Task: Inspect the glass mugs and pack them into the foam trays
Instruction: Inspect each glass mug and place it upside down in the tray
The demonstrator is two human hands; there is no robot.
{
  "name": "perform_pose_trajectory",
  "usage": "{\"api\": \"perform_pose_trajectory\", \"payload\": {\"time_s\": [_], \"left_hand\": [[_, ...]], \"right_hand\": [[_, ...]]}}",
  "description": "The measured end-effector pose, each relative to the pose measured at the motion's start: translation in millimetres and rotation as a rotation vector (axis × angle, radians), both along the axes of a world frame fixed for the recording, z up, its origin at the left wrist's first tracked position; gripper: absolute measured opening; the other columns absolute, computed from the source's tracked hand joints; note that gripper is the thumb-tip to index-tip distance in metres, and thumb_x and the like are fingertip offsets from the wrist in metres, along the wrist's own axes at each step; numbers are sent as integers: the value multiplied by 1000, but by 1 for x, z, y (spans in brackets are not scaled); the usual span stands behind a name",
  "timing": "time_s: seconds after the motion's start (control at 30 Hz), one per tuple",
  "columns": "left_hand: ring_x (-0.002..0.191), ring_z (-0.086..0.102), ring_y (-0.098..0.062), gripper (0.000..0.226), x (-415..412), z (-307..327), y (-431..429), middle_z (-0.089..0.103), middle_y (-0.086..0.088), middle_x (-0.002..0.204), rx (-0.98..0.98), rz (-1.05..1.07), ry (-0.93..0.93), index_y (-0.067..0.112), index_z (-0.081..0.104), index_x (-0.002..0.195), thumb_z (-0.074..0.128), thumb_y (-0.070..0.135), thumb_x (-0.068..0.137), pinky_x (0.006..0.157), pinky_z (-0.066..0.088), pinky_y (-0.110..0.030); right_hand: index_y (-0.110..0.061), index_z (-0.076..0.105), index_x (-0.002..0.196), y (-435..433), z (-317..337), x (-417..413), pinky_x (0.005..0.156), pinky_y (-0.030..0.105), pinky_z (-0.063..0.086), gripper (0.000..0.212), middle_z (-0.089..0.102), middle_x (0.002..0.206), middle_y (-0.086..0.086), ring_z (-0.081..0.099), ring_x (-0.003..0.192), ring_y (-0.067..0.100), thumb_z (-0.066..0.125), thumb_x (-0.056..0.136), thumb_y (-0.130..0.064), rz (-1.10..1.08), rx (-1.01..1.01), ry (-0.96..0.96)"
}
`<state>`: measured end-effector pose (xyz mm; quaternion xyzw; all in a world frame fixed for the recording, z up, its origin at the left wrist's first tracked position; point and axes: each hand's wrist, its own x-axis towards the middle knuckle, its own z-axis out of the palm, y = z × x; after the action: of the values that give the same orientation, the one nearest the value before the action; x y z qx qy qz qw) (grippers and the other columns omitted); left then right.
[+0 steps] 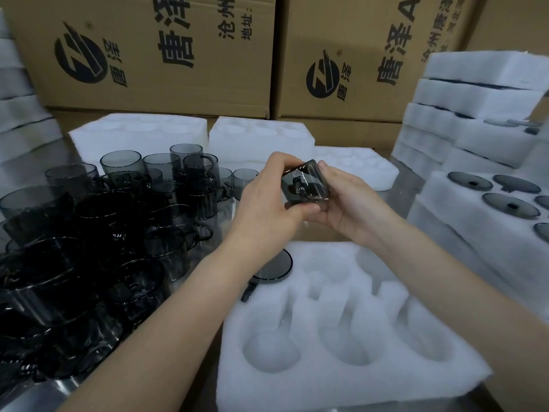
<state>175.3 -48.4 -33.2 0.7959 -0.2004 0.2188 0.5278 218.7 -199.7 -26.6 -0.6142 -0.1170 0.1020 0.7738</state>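
One smoky glass mug point(306, 185) is held up between both hands, above the far edge of the nearest foam tray point(326, 382) and tipped on its side, with the open mouth facing roughly toward the person. The left hand point(267, 191) grips it from the left, fingers curled over the top and thumb pressed beneath. The right hand point(347, 206) cups it from the other side, fingers under and thumb against the rim. Both hands are closed round the glass.

The near tray has six pockets. One, at the far left, already holds a packed mug point(274, 267) set bottom up with its handle toward the near side; the other five stand empty.

To the left on the table point(413, 191) is a crowd of loose mugs point(118, 233), stacked and overlapping, too many to count. Behind the hands lie three empty trays point(139, 133), side by side. On the right a filled tray point(463, 209) shows five dark mug bases before the edge cuts it off, with a tall stack of trays point(475, 93) beyond it. Two printed cardboard boxes point(142, 55) stand along the back.
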Motion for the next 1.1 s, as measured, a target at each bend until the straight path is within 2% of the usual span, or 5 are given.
{"api": "perform_pose_trajectory", "payload": {"time_s": [0.13,0.33,0.77,0.93,1.1], "left_hand": [[100,56,7,56,2,-2,1,60,14,117,-29,-23,23,33,43,113,76,6,76,79,39,-1],[127,44,-10,74,6,-4,-1,50,8,138,150,46,27,27,37,140,76,18,77,103,36,-22],[111,51,2,75,3,-4,0,56,24,120,186,25,-71,33,49,130,82,8,67,94,41,-22],[132,37,2,74,5,-5,1,39,16,149,238,-28,-164,27,50,131,77,-2,68,102,30,-7],[142,12,8,83,3,-2,-2,26,18,154,203,-40,-165,48,37,120,54,-16,69,105,23,-5]], "right_hand": [[-16,58,129,-1,0,0,85,41,54,54,64,124,11,61,114,29,36,97,-54,302,95,106],[-10,69,114,0,0,-2,71,34,57,47,69,115,18,68,98,24,55,89,-47,79,-66,-45],[-1,68,102,-2,0,-1,49,30,54,31,73,86,14,70,68,26,51,100,-28,-68,-17,-52],[-10,77,86,-4,1,1,56,30,55,35,73,89,12,72,76,24,49,101,-26,44,15,-20],[-24,74,103,-4,1,3,78,44,56,44,71,102,6,69,93,28,45,97,-55,269,-13,172]]}}
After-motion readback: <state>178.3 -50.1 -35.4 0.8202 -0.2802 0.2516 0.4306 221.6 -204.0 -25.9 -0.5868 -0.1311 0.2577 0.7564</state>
